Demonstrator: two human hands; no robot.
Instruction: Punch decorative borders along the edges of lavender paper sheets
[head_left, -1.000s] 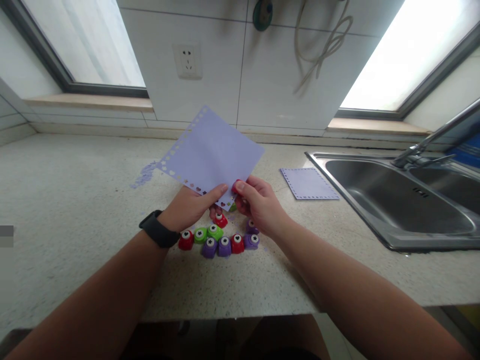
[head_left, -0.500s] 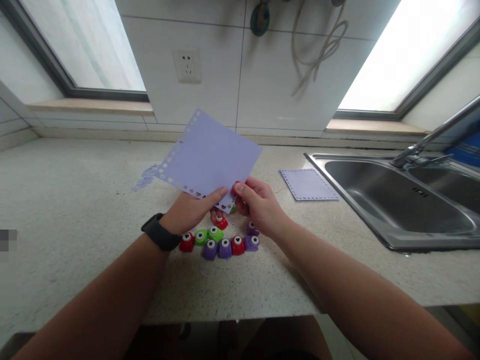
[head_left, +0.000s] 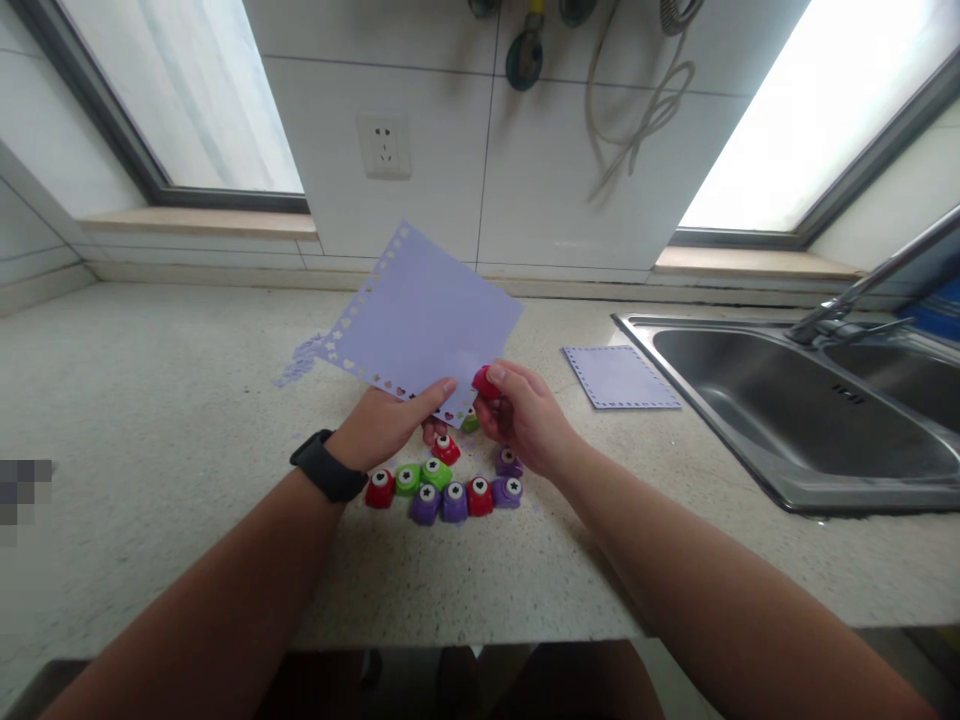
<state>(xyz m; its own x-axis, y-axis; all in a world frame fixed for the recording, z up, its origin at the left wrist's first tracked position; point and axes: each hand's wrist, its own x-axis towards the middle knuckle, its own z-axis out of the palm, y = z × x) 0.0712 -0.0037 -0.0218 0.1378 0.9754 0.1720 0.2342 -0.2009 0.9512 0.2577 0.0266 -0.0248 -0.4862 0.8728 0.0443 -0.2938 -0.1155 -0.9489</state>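
My left hand [head_left: 394, 418] is closed on the lower edge of a lilac sheet of paper [head_left: 431, 310], thumb on top and fingers beneath. Small shapes are punched along two of the sheet's edges. Between the thumb and fingers of my right hand [head_left: 529, 412] is a red craft punch [head_left: 485, 382], just beside the sheet's right lower corner. Below both hands, several small punches stand on the counter: red [head_left: 479, 496], green [head_left: 435, 473] and purple [head_left: 454, 502], with white buttons bearing dark shapes. Another green punch [head_left: 470, 421] shows partly under the paper.
A second lilac sheet [head_left: 622, 378], punched around its edges, lies flat on the counter [head_left: 180, 450] to the right. Beyond it is a steel sink [head_left: 757, 470] with a tap [head_left: 832, 315]. Paper scraps [head_left: 300, 360] lie left of the held sheet. The tiled wall stands behind.
My right hand has drawn the red punch slightly right, off the paper's corner, so more of the punch shows. The left hand still holds the sheet. The whole view has shifted a little.
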